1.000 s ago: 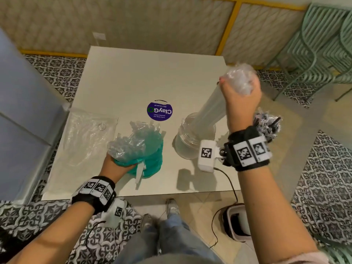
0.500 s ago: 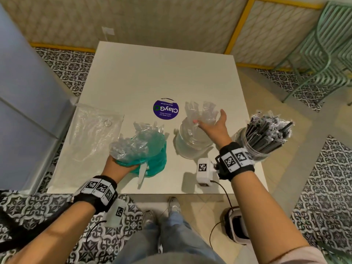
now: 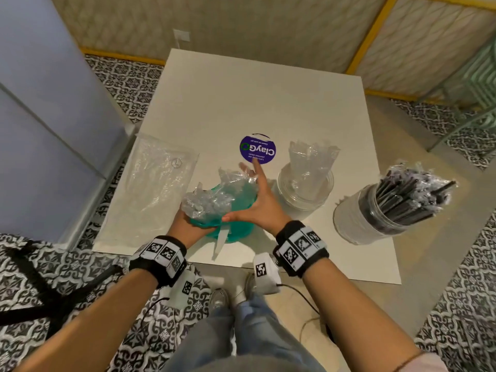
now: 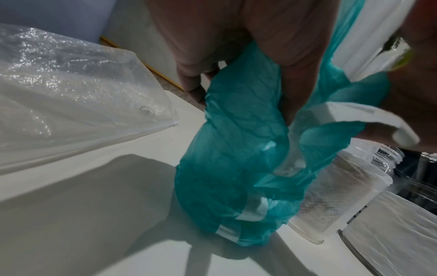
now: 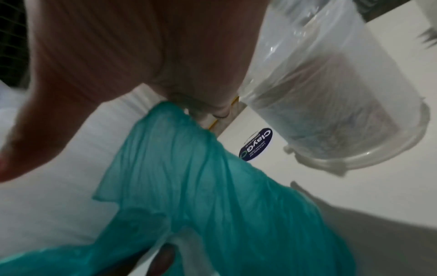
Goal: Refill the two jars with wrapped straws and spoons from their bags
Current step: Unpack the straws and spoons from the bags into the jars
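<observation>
A teal plastic bag [image 3: 236,210] [image 4: 236,149] [image 5: 201,186] full of clear-wrapped spoons [image 3: 212,200] stands near the front of the white table [image 3: 241,98]. My left hand [image 3: 188,224] grips the bag from the near side, fingers [image 4: 191,78] curled round it. My right hand [image 3: 252,197] lies spread at the bag's mouth, fingers straight, holding nothing. To the right, a clear jar [image 3: 306,194] [image 5: 331,112] [image 4: 331,196] holds a bundle of wrapped spoons [image 3: 311,159]. Farther right, a second jar [image 3: 357,224] is packed with black wrapped straws [image 3: 413,194].
An empty clear bag [image 3: 158,178] [image 4: 71,93] lies flat at the table's left. A purple round sticker [image 3: 257,149] [image 5: 256,143] marks the middle. A grey cabinet [image 3: 48,116] stands close on the left, green chairs [image 3: 480,84] at the far right.
My right hand lowered a bundle of wrapped spoons into the clear jar, let go, and moved left to the teal bag. The left hand kept its grip on the bag.
</observation>
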`<move>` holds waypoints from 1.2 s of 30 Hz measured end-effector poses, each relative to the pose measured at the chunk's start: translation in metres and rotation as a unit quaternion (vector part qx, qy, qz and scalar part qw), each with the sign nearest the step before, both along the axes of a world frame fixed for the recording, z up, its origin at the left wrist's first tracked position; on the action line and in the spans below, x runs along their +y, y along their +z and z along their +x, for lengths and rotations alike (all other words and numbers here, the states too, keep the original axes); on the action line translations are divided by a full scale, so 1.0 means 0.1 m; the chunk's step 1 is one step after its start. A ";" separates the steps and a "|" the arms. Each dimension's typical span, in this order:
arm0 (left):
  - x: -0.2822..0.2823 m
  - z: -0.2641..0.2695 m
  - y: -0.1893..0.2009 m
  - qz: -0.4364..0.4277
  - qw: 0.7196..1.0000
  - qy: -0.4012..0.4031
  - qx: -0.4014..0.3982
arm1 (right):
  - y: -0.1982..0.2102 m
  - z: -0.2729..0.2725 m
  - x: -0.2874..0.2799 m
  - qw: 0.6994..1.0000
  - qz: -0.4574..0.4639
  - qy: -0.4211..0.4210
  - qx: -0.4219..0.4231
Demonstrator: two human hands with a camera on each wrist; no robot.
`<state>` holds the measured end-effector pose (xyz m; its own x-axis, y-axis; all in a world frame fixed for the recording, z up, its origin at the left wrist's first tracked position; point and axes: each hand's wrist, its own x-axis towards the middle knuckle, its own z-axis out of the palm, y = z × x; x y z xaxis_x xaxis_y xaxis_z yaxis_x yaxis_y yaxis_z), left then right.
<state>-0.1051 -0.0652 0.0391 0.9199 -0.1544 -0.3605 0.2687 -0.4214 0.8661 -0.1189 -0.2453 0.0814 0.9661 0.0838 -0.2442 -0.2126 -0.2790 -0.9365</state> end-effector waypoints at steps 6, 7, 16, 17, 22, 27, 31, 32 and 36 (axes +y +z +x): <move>0.02 0.04 -0.03 0.011 1.000 -0.001 0.011 | -0.03 0.17 0.15 0.988 -0.128 0.081 -0.025; 0.03 0.04 -0.03 0.008 1.000 0.001 0.014 | 0.00 0.17 0.17 0.988 -0.133 0.079 -0.027; 0.06 0.07 -0.05 -0.004 1.000 -0.014 0.004 | 0.02 0.10 0.15 0.998 -0.026 -0.059 0.013; 0.05 0.07 -0.06 -0.005 1.000 -0.017 0.002 | 0.04 0.10 0.15 0.997 -0.018 -0.070 0.007; 0.06 0.09 -0.08 -0.019 1.000 -0.006 0.001 | 0.21 0.13 0.12 0.993 0.033 -0.109 -0.024; 0.03 0.12 -0.04 -0.016 0.999 -0.022 -0.024 | 0.44 0.15 0.06 0.988 0.064 -0.127 -0.055; 0.04 0.14 -0.01 -0.024 0.999 -0.031 -0.028 | 0.53 0.19 0.02 0.983 0.084 -0.148 -0.071; 0.04 0.14 -0.01 -0.023 0.999 -0.038 -0.028 | 0.54 0.20 0.02 0.983 0.087 -0.149 -0.070; 0.04 0.16 0.03 -0.018 0.998 -0.063 -0.023 | 0.55 0.23 0.02 0.984 0.081 -0.146 -0.068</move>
<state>-0.0892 -0.0607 0.0420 0.9076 -0.2821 -0.3108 0.1751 -0.4184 0.8912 -0.0960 -0.2430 0.1359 0.9777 -0.1745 -0.1171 -0.1307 -0.0689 -0.9890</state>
